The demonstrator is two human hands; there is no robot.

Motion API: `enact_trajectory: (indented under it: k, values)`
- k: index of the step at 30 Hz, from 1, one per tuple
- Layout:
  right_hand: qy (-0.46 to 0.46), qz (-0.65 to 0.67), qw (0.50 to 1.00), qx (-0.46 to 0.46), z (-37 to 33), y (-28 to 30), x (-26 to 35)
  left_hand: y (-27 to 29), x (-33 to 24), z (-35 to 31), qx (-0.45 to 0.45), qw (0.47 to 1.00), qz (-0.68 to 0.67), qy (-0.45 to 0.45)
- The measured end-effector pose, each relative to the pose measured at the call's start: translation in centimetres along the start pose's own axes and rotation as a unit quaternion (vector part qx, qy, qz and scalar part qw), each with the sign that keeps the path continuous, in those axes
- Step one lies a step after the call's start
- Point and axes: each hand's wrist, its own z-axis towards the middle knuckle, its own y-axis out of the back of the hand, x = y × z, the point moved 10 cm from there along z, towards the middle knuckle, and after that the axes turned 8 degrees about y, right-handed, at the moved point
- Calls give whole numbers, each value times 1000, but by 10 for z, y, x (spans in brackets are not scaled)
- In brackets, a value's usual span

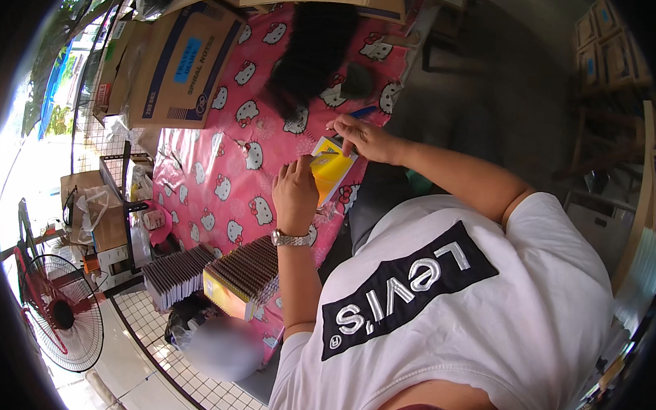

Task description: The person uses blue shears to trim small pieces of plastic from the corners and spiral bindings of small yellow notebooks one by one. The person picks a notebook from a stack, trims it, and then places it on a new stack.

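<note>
A yellow-covered notebook (332, 175) with white edges lies on the pink patterned tablecloth, near the table's right edge. My left hand (296, 193), with a metal watch on its wrist, is closed on the notebook's left side, the fingers bent at its edge. Over the notebook's upper right edge is my right hand (370, 140), its fingers curled and its thumb against the cover. How firmly it grips there is hard to see. Just beyond the right hand lies a slim blue object (364, 111).
Nearer on the left stand rows of spiral-bound notebooks (245, 268) and a second row (175, 278). A large cardboard box (181, 66) sits at the far left, and a blurred black bundle (311, 52) lies at the back. A fan (63, 313) stands far left, beside wire mesh.
</note>
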Motion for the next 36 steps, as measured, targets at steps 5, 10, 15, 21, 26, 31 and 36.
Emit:
enact_trajectory:
  k: [5,10,15,21,26,31,36]
  values:
    - [208,-237,945,86,-4,-5,32,-13,-6,-1,-37,999,-2,0]
    - [234,-278,929,65,0,-3,39,-11,-12,1,-113,993,-28,-38]
    - [309,-369,874,62,-6,-10,63,-11,-7,5,-113,990,-54,-58]
    - [348,-364,864,2,-20,-7,70,-11,-8,6,-118,988,-60,-73]
    - [308,-315,897,41,-21,-6,60,-12,-12,11,-100,989,-70,-85]
    - [212,-260,941,48,-18,-2,55,-11,-28,4,-127,983,-88,-98]
    - [115,-365,916,123,-22,-12,68,-17,-38,-1,-101,988,-54,-107]
